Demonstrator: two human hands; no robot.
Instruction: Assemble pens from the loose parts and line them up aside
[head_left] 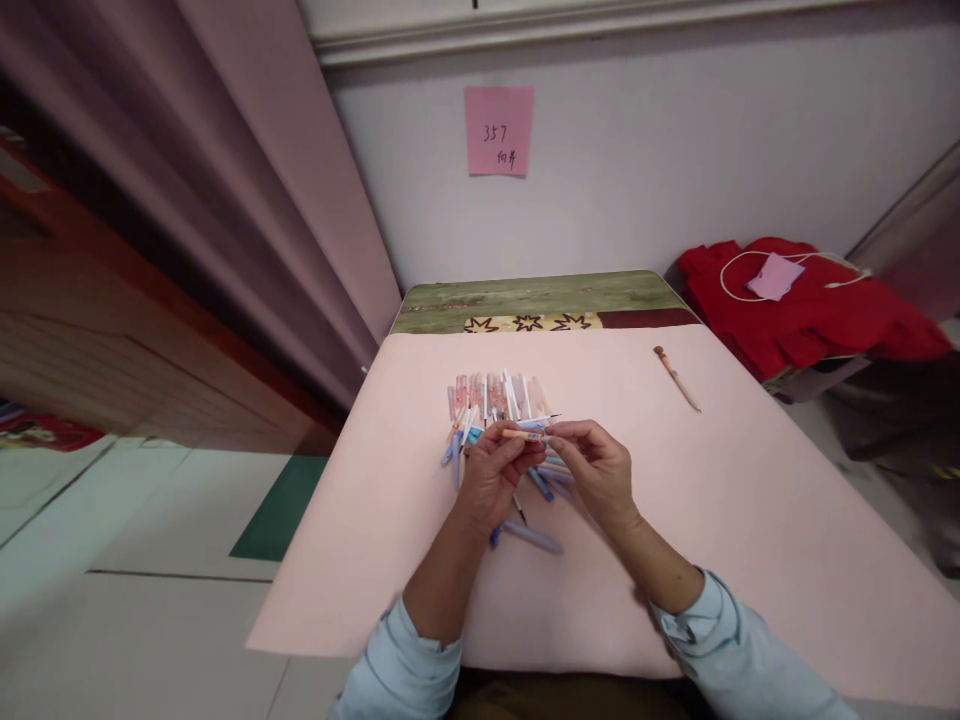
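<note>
Above the pile in the middle of the table, my left hand (496, 474) is closed around a short pale orange pen barrel (523, 434) with a small printed mark. My right hand (602, 470) pinches at the barrel's right end; whether a separate small part is between those fingertips is too small to tell. Beneath and behind both hands lie loose pen parts: a row of clear and pinkish barrels (495, 392), several blue pieces (541, 486) and a greyish-blue barrel (534, 537) nearest me. My hands hide part of this pile.
A whole pen (678, 380) with a brown top lies alone at the right on the pale pink table cover (360, 560). Red cloth (810, 320) with a white cable is beyond the right edge. A wall with a pink note (499, 131) stands behind; a curtain (300, 150) hangs left.
</note>
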